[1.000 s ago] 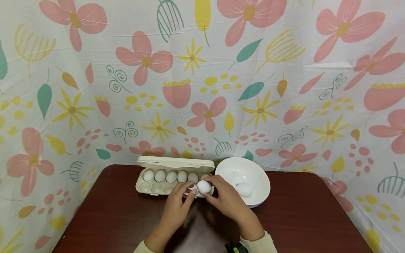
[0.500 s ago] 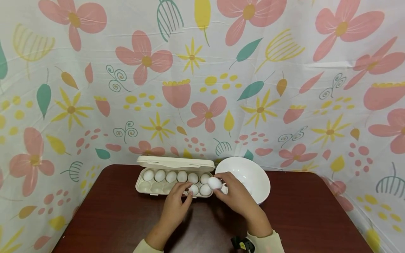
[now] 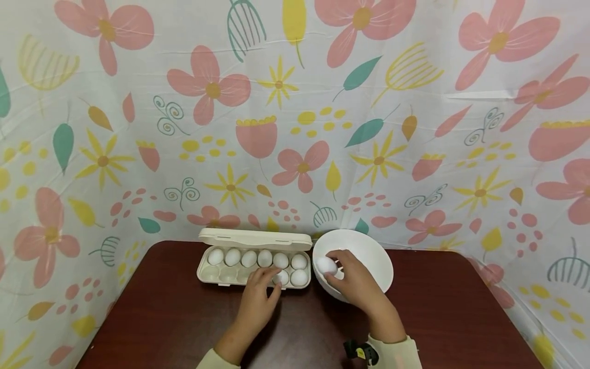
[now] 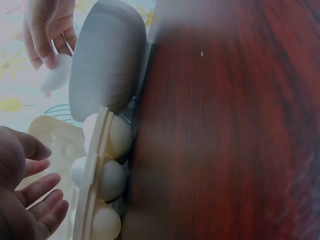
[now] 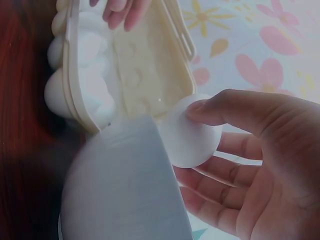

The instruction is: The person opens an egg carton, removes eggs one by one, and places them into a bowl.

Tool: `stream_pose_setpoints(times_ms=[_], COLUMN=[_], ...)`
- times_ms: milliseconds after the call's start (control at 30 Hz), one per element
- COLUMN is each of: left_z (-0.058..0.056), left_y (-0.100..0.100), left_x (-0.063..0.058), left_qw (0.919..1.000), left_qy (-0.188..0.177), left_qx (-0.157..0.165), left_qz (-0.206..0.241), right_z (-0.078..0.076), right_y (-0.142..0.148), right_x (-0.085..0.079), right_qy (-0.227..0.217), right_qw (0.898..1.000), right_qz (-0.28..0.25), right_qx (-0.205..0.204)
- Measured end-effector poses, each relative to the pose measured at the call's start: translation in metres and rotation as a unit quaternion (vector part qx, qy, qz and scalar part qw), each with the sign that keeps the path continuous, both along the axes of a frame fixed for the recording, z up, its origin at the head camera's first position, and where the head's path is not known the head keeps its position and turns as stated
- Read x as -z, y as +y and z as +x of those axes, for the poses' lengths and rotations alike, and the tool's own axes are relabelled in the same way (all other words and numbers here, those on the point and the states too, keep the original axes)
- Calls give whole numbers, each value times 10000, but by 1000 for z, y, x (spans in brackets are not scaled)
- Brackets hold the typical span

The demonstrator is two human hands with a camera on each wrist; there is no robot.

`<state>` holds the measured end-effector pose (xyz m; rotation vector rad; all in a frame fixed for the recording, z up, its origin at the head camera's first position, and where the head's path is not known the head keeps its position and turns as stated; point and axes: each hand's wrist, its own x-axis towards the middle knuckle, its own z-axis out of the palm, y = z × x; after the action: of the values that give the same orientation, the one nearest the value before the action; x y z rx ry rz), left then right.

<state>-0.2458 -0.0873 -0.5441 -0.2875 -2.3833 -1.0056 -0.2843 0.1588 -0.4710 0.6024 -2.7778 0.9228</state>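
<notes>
Our right hand (image 3: 352,279) pinches a smooth, oval white egg (image 3: 326,265) at a round, glossy white bowl (image 3: 380,266); our left hand (image 3: 259,297), grip loosely parted, holds nothing.

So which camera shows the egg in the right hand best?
The right wrist view: the egg looks biggest there, close up in the right hand. The head view shows it small against the bowl; the left wrist view, hazy and partly covered by that hand.
</notes>
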Motion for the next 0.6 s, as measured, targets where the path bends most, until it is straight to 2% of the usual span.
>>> stream_pose_setpoints(times_ms=[233,600], left_z=[-6,-17], left_y=[1,3], left_x=[3,3], left_qw=[9999,9985], left_qy=[-24,-529], left_qx=[-18,-79], left_qz=[-97,-70], right_z=[-3,-3], right_y=[8,19], right_x=[2,1], right_qy=[-387,-920], right_qw=[9987,9945], right_qz=[212,402], right_qx=[269,295])
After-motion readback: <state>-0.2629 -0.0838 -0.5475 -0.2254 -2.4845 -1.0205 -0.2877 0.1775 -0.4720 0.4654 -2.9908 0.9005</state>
